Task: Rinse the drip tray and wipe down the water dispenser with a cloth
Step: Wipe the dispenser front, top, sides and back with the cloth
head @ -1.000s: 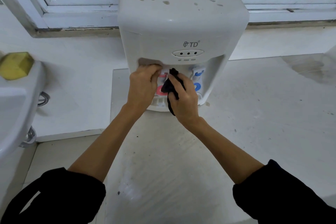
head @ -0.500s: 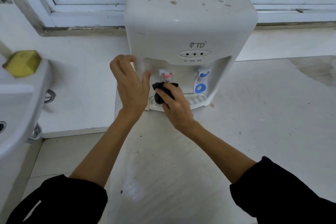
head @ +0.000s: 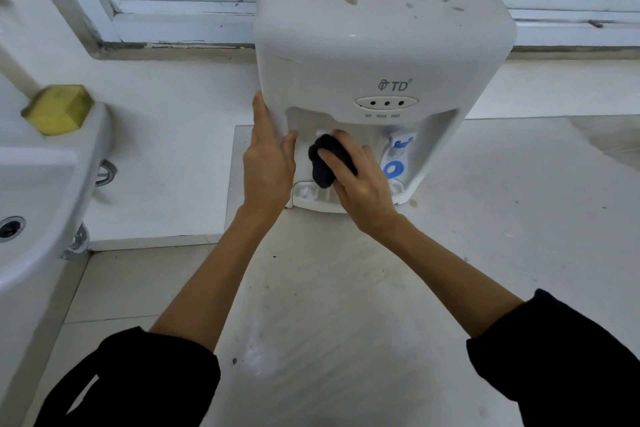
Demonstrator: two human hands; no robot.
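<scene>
Two hands are working at the water dispenser (head: 381,55) as I am watching from my remote station. The left hand (head: 268,163) is now lying flat along the dispenser's left front corner, fingers straight and thumb resting against the edge of the tap recess; a moment ago it was lifted and half curled just off the casing, so I am reading this as a bracing hold. The right hand (head: 360,180) is gripping a bunched dark cloth (head: 325,163), fingers curled round it, and is pressing it higher into the recess than half a second ago, where it is now covering the red tap that was showing then. The blue tap (head: 398,152) is standing uncovered just beside the knuckles. The drip tray (head: 311,192) is sitting in its slot at the dispenser's foot, directly under the cloth; whether it has been rinsed I cannot tell. I am judging the wipe-down to be under way at the taps, with brown spots on the dispenser's top still waiting.

The dispenser is standing on a pale, scuffed counter (head: 485,236) bearing smears and dark specks. Behind it a white window frame (head: 194,0) is running along the wall. At the left a white sink (head: 41,184) is carrying a yellow sponge (head: 57,109) on its rim.
</scene>
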